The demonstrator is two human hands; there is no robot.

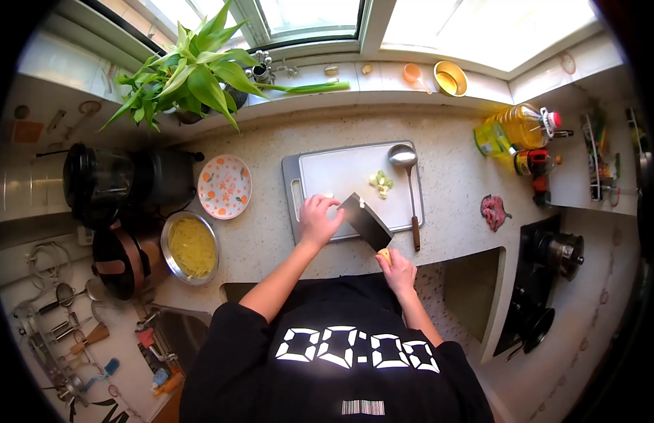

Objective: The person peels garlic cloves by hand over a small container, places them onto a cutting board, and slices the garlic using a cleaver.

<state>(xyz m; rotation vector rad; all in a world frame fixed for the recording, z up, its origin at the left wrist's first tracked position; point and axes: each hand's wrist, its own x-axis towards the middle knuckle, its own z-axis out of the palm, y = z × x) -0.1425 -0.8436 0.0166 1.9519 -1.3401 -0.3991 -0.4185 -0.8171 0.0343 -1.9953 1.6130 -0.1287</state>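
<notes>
My right hand [399,273] is wrapped round the pale handle of a cleaver [369,224]. Its broad dark blade slants up and left over the near edge of a white cutting board [334,169] with a grey rim. A small pale bit sticks to the blade near its far end. My left hand [320,220] is at the board's near left, fingers bent and drawn together beside the blade; what they hold, if anything, is hidden. Chopped pale green and white pieces [380,185] lie on the board. To their right rests a metal ladle [404,156] with a brown handle.
Left of the board are a patterned plate [224,187] and a metal bowl of yellow shreds [192,247]. An oil bottle [524,127] and a red crumpled item [494,212] lie to the right. A plant [200,74] and an orange cup [450,78] occupy the sill.
</notes>
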